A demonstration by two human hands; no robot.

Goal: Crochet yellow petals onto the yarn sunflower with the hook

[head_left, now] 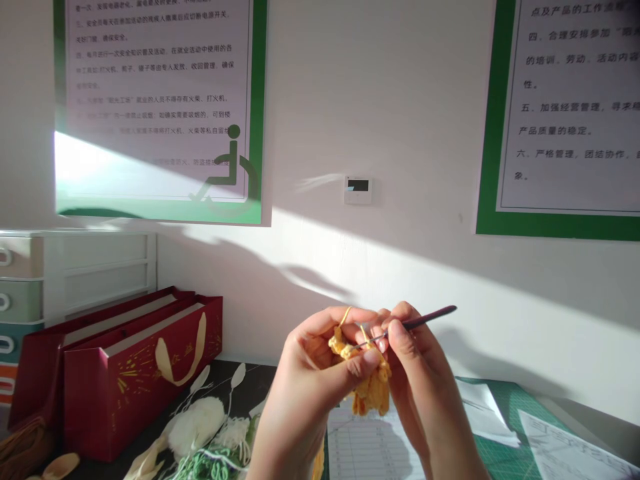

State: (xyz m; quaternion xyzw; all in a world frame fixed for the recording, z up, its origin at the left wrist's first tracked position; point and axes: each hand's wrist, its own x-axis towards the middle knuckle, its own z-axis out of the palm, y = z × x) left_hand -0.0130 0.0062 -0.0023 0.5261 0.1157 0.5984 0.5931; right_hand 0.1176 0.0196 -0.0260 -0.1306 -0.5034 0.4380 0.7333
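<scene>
My left hand [325,360] pinches a small yellow crocheted piece [370,393] between thumb and fingers, and a strand of yellow yarn [344,316] loops over its index finger. In my right hand [413,353] is a crochet hook [430,317] with a dark handle, held like a pen. The hook's thin metal shaft points left and reaches the top edge of the yellow piece, close to my left thumb. Both hands are raised above the table, nearly touching each other. Its very tip is too small to make out among the stitches.
Red gift bags [145,373] and a drawer unit [100,267] stand at the left. White yarn [197,423] and green yarn [210,463] lie before them. A printed sheet [370,447] sits below my hands; a green cutting mat [505,400] with papers is at the right.
</scene>
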